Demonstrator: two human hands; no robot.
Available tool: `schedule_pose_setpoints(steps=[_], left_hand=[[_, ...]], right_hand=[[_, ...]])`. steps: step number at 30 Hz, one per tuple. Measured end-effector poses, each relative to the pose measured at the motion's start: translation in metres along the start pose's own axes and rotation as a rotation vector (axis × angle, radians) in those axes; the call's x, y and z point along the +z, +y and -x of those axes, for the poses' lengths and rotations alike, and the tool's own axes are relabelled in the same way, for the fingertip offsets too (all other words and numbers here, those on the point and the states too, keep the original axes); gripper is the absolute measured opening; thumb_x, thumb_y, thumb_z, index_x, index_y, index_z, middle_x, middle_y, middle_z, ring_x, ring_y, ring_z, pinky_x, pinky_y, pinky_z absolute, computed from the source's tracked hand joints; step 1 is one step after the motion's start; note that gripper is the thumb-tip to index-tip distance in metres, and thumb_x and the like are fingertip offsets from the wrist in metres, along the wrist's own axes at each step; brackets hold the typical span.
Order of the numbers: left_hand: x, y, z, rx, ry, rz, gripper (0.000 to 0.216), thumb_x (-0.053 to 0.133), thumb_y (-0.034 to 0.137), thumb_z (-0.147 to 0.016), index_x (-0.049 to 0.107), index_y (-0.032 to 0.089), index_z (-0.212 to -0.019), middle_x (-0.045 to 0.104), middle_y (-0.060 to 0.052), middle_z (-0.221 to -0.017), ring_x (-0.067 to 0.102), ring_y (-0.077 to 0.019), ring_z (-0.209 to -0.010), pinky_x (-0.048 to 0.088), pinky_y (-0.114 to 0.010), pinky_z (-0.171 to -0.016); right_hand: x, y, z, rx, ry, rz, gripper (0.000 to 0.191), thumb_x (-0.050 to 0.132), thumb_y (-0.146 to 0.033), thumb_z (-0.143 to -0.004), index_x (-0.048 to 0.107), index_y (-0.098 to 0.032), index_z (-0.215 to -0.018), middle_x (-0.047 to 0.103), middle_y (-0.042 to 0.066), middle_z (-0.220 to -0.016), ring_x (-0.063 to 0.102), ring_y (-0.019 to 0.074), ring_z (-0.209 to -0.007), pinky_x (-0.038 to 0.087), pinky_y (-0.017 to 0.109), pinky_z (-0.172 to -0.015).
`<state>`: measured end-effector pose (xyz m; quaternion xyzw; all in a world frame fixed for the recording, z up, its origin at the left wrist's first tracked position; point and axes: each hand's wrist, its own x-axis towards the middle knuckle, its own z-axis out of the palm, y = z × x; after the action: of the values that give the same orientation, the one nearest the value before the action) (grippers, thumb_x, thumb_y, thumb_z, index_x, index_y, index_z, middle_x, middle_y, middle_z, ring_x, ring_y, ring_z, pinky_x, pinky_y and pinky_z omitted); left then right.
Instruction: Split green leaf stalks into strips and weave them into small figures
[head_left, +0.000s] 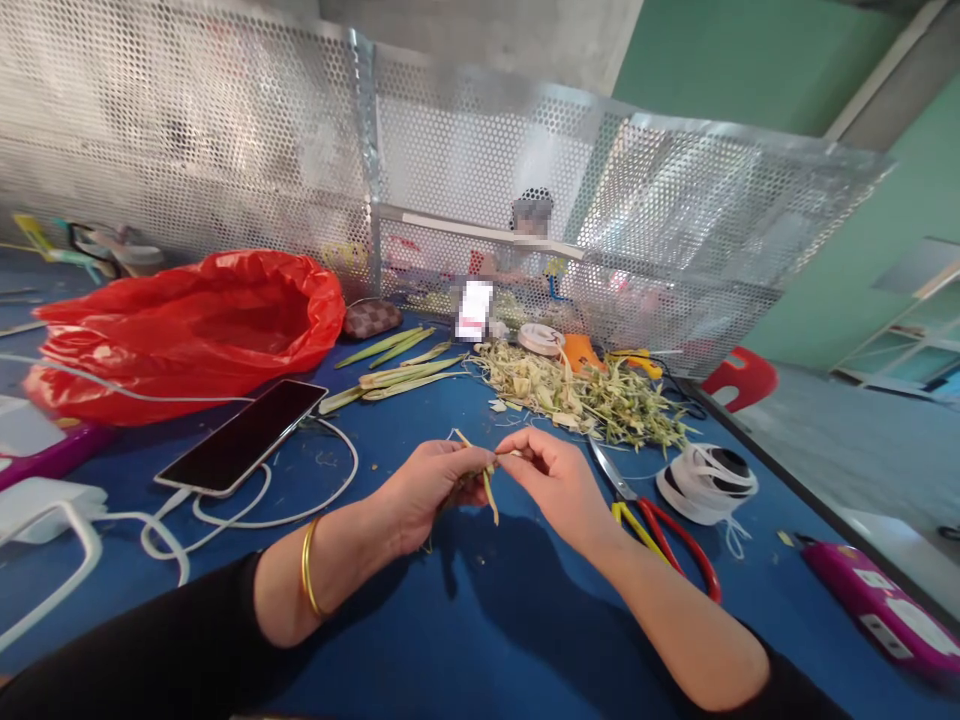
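Observation:
Over the middle of the blue table (360, 610), both hands meet at a thin yellow-green plant strip (490, 495). My left hand (435, 485) is closed round it, with the strip's ends sticking out above and below the fingers. Fingertips of my right hand (551, 485) pinch at the same spot; the small bit between them is mostly hidden. Beyond the hands lie several long pale-green stalks (409, 378) and a heap of plant scraps (577, 390). Scissors with red handles (690, 545), a yellow handle beside them, rest near my right wrist. A white ribbon roll (705, 485) stands farther right.
At left are an open red plastic bag (187, 340), a phone (244, 437) and a looping white cable (330, 500). A perforated metal screen (465, 150) borders the table's back, with a person behind it. A purple packet (877, 605) lies at right.

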<state>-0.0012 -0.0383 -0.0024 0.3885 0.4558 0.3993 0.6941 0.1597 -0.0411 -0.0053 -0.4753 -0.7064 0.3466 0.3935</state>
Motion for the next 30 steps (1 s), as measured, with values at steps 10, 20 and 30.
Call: schedule_pose_setpoints(steps=[10,20,30], left_hand=[[-0.005,0.005,-0.001,-0.057,-0.156,0.082,0.013,0.073,0.022,-0.068,0.067,0.01,-0.07,0.064,-0.004,-0.069,0.06,-0.0103,-0.062,0.051,-0.023,-0.071],[-0.004,0.006,-0.001,-0.021,-0.004,-0.007,0.016,0.076,0.024,-0.066,0.068,0.01,-0.066,0.063,-0.003,-0.063,0.058,-0.0095,-0.057,0.05,-0.02,-0.061],[-0.006,0.006,-0.004,0.024,0.061,-0.003,0.018,0.076,0.024,-0.063,0.066,0.009,-0.064,0.063,-0.004,-0.062,0.057,-0.0106,-0.056,0.048,-0.022,-0.06]], right_hand=[[-0.003,0.001,-0.002,-0.007,0.109,0.076,0.016,0.055,-0.03,-0.082,0.059,-0.019,-0.072,0.046,-0.004,-0.057,0.038,0.0108,-0.053,0.03,0.023,-0.051],[-0.004,0.004,-0.004,0.042,0.055,0.087,0.015,0.053,-0.033,-0.083,0.059,-0.019,-0.086,0.045,-0.004,-0.059,0.041,0.0118,-0.054,0.033,0.024,-0.052],[-0.014,-0.006,0.004,-0.256,0.015,0.574,0.016,0.048,-0.024,-0.088,0.058,-0.021,-0.075,0.056,0.003,-0.079,0.051,0.013,-0.064,0.035,0.025,-0.06]])
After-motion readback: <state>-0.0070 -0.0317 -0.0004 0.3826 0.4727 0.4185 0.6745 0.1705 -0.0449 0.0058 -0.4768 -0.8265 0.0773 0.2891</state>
